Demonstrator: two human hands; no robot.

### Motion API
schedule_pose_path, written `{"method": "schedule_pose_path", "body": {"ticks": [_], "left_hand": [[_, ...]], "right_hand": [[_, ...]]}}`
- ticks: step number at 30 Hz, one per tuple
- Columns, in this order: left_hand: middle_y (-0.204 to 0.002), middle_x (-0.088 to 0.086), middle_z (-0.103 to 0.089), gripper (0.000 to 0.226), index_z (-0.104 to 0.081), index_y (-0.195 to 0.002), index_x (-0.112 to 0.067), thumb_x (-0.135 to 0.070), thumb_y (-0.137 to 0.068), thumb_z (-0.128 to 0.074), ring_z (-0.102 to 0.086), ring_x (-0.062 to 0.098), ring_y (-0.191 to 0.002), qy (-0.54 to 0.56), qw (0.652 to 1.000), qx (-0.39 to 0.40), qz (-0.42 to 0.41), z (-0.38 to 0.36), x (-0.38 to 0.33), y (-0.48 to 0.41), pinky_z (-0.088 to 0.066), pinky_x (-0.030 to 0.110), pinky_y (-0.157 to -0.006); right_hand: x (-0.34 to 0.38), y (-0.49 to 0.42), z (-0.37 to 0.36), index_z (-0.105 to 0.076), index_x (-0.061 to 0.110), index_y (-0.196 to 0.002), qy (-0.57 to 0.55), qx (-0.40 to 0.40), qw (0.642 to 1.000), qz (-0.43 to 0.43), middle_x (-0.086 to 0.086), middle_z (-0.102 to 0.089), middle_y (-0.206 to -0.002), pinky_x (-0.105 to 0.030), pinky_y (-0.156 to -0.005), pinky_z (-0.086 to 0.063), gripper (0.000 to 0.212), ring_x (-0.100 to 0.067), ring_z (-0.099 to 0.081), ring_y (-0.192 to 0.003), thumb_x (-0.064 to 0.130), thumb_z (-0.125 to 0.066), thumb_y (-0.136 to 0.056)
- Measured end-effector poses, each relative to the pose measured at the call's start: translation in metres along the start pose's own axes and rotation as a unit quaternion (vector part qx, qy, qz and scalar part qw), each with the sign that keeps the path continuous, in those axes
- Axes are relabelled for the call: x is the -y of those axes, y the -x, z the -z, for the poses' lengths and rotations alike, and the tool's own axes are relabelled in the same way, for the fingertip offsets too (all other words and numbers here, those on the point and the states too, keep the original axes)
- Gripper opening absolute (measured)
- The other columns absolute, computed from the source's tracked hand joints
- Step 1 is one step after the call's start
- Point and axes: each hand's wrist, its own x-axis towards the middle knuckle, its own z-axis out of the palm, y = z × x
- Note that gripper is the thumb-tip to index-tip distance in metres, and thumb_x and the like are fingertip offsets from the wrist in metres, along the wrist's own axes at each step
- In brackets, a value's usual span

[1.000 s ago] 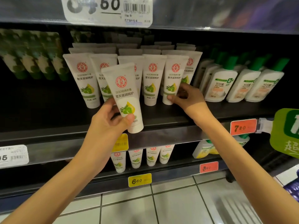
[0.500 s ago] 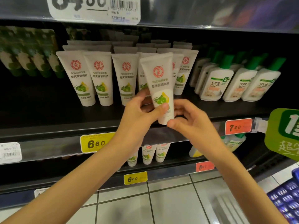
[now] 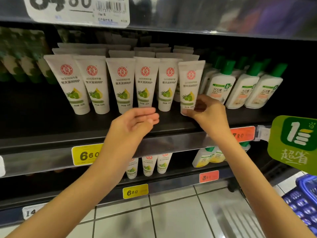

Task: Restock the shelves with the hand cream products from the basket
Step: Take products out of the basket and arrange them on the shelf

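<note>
view: head camera, looking forward and down at a shop shelf
right hand [image 3: 208, 114]: is reaching to the right end of the tube row; its grip is pinching the cap end of a hand cream tube [image 3: 190, 83] between thumb and fingertips
hand cream tube: is standing cap-down, leaning slightly, at the right end of the front row on the middle shelf [image 3: 51, 133]; its print is blurring, and whether its cap is touching the shelf board cannot be told
left hand [image 3: 137, 121]: is hovering in front of the middle shelf's front edge, below the middle of the row; its grip is released, fingers stretched close together, holding nothing
row of hand cream tubes [image 3: 122, 85]: five white tubes are standing cap-down side by side along the front, with more rows standing behind them
lotion bottles [image 3: 221, 86]: white with green caps, are leaning just beside the held tube, on its right
green packs [image 3: 22, 55]: are sitting at the middle shelf's left end, too blurred to name
yellow price tag [image 3: 85, 154]: is showing 6.60 on the middle shelf's front edge, partly behind the left forearm
orange price tag [image 3: 242, 134]: is sitting on the same edge, partly behind the right forearm
green sign [image 3: 295, 141]: is sticking out at the middle shelf's right end
lower shelf [image 3: 178, 182]: is carrying three more white tubes [image 3: 149, 164] and yellowish bottles [image 3: 209, 157]
basket [image 3: 307, 201]: blue, is sitting over the tiled floor [image 3: 171, 220] at the lower right corner, its contents out of sight
</note>
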Motion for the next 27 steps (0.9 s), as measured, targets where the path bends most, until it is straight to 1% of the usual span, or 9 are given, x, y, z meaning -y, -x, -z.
{"method": "schedule_pose_path", "body": {"ticks": [3,7,11,16,22,25,27], "left_hand": [[-0.096,-0.011,-0.072,0.026,-0.064,-0.094,-0.027,-0.004,-0.085,-0.055,-0.067,0.003,-0.096,0.003,1.000,-0.027,-0.004,0.015,0.005,0.006,-0.047,0.027,-0.091],[-0.092,-0.009,-0.073,0.030,-0.064,-0.090,-0.025,0.002,-0.086,-0.052,-0.068,0.006,-0.095,0.022,0.998,-0.061,-0.003,0.024,0.003,0.002,-0.047,0.027,-0.090],[-0.094,-0.008,-0.072,0.029,-0.063,-0.091,-0.024,0.003,-0.086,-0.051,-0.068,0.005,-0.094,0.021,0.998,-0.056,-0.007,0.024,0.002,0.000,-0.047,0.025,-0.088],[-0.095,-0.009,-0.072,0.029,-0.063,-0.091,-0.027,0.000,-0.087,-0.052,-0.067,0.005,-0.095,0.004,0.998,-0.063,-0.008,0.026,0.007,0.006,-0.047,0.025,-0.089],[-0.092,-0.009,-0.073,0.030,-0.064,-0.090,-0.026,0.002,-0.087,-0.051,-0.067,0.006,-0.095,0.005,0.997,-0.071,-0.008,0.030,0.010,0.009,-0.047,0.027,-0.091],[-0.093,-0.008,-0.073,0.029,-0.064,-0.091,-0.025,0.001,-0.087,-0.051,-0.067,0.005,-0.095,-0.002,0.997,-0.071,-0.012,0.032,0.010,0.010,-0.047,0.027,-0.091],[-0.095,-0.008,-0.072,0.028,-0.063,-0.092,-0.025,-0.001,-0.087,-0.052,-0.067,0.004,-0.096,-0.013,0.997,-0.075,-0.014,0.036,0.009,0.010,-0.048,0.026,-0.091]], "right_hand": [[0.000,-0.004,-0.008,-0.065,0.007,-0.101,-0.015,-0.026,1.000,-0.007,0.005,-0.060,-0.085,0.005,-0.059,-0.037,0.033,0.005,-0.052,-0.068,0.012,-0.077,-0.071],[0.000,-0.007,-0.014,-0.063,0.004,-0.097,-0.030,-0.045,0.998,-0.010,0.002,-0.060,-0.083,0.003,-0.057,-0.039,0.031,0.002,-0.052,-0.066,0.008,-0.077,-0.070],[0.001,-0.011,-0.015,-0.062,0.006,-0.099,-0.022,-0.042,0.999,-0.020,0.003,-0.059,-0.085,0.005,-0.057,-0.037,0.031,0.003,-0.050,-0.066,0.010,-0.076,-0.072],[-0.001,-0.015,-0.016,-0.062,0.008,-0.101,-0.005,-0.038,0.999,-0.021,0.003,-0.059,-0.085,0.005,-0.056,-0.037,0.033,-0.003,-0.052,-0.071,0.015,-0.076,-0.072],[-0.004,-0.014,-0.020,-0.062,0.007,-0.103,-0.004,-0.051,0.999,-0.010,0.003,-0.059,-0.086,0.005,-0.058,-0.037,0.034,0.002,-0.050,-0.069,0.015,-0.076,-0.073],[-0.004,-0.010,-0.021,-0.061,0.007,-0.105,-0.006,-0.060,0.998,-0.006,0.002,-0.061,-0.090,0.001,-0.061,-0.040,0.037,-0.007,-0.055,-0.075,0.016,-0.076,-0.073],[-0.003,-0.007,-0.020,-0.059,0.006,-0.110,-0.004,-0.067,0.998,-0.017,-0.003,-0.063,-0.097,-0.005,-0.065,-0.043,0.042,-0.012,-0.057,-0.082,0.018,-0.075,-0.074]]}}
